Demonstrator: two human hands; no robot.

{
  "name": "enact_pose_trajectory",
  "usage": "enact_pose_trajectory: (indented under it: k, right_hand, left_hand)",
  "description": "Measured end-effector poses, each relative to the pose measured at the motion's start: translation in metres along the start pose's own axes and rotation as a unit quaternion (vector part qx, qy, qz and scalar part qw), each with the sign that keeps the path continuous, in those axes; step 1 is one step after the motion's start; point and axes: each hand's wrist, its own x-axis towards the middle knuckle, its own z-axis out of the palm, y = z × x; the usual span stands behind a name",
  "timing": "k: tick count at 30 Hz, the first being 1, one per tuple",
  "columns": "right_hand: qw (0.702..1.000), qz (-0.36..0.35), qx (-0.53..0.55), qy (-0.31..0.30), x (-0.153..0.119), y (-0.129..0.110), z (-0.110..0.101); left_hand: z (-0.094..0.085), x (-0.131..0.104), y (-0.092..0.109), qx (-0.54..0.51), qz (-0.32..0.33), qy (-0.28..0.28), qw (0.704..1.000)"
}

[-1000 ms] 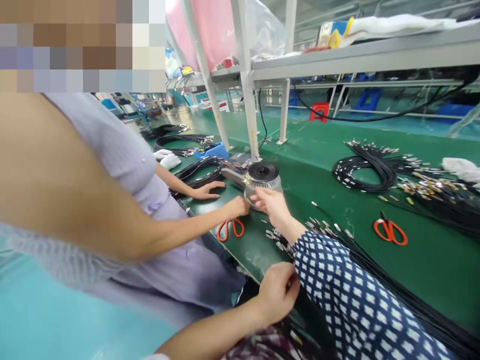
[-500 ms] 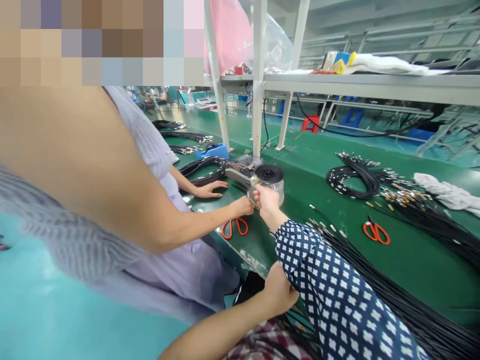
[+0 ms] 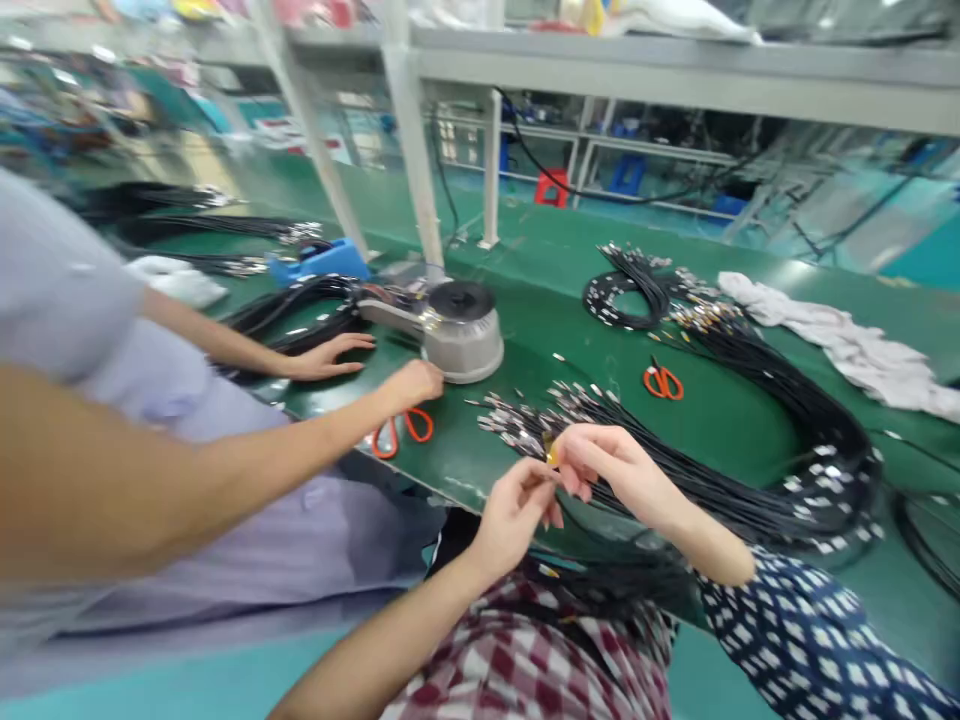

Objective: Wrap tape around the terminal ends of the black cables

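Note:
Both my hands meet in front of me, near the table's front edge. My left hand [image 3: 517,505] pinches the end of a thin black cable, its fingertips pressed together. Beside it my right hand [image 3: 611,465], in a patterned dark blue sleeve, holds a small piece of yellowish tape [image 3: 553,456] against that cable end. Behind and under my hands a long bundle of black cables [image 3: 697,485] with silver connector ends lies on the green table [image 3: 525,370]. More dark cables rest across my lap.
A co-worker at the left reaches in beside a round tape dispenser [image 3: 463,335] and orange-handled scissors [image 3: 405,432]. Other orange scissors [image 3: 663,381], a coiled cable bundle [image 3: 626,298] and a white cloth [image 3: 840,335] lie farther right. Shelf posts rise behind.
My right hand has left the tape dispenser and come back to my left hand, which has risen over the table edge. The view has turned right and downward.

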Motion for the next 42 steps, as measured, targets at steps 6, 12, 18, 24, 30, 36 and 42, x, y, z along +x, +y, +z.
enact_pose_trajectory:
  k: [6,12,18,24,30,36,42]
  right_hand:
    - [0.986,0.078,-0.136,0.061,-0.063,0.016,-0.032]
    - [0.96,0.079,-0.259,0.068,-0.073,0.014,-0.037]
    - [0.949,0.089,-0.282,0.11,-0.069,0.033,-0.037]
    - [0.969,0.053,-0.075,0.23,-0.076,0.072,-0.022]
    - [0.951,0.034,-0.017,0.307,-0.077,0.08,-0.005]
    - [0.95,0.051,0.037,0.307,-0.075,0.076,-0.015]
    - [0.968,0.032,0.004,0.249,-0.067,0.072,-0.013]
  left_hand:
    - [0.025,0.007,0.026,-0.157,-0.165,-0.081,0.97]
    - [0.031,0.006,0.033,-0.053,-0.176,-0.108,0.977]
    - [0.033,0.003,0.03,-0.016,-0.173,-0.064,0.983]
    - [0.035,0.003,0.027,-0.046,-0.186,-0.028,0.981]
    - [0.037,0.002,0.026,-0.056,-0.181,-0.028,0.981]
    - [0.032,-0.004,0.021,-0.05,-0.133,-0.03,0.989]
    - [0.03,-0.006,0.023,-0.014,-0.149,-0.057,0.987]
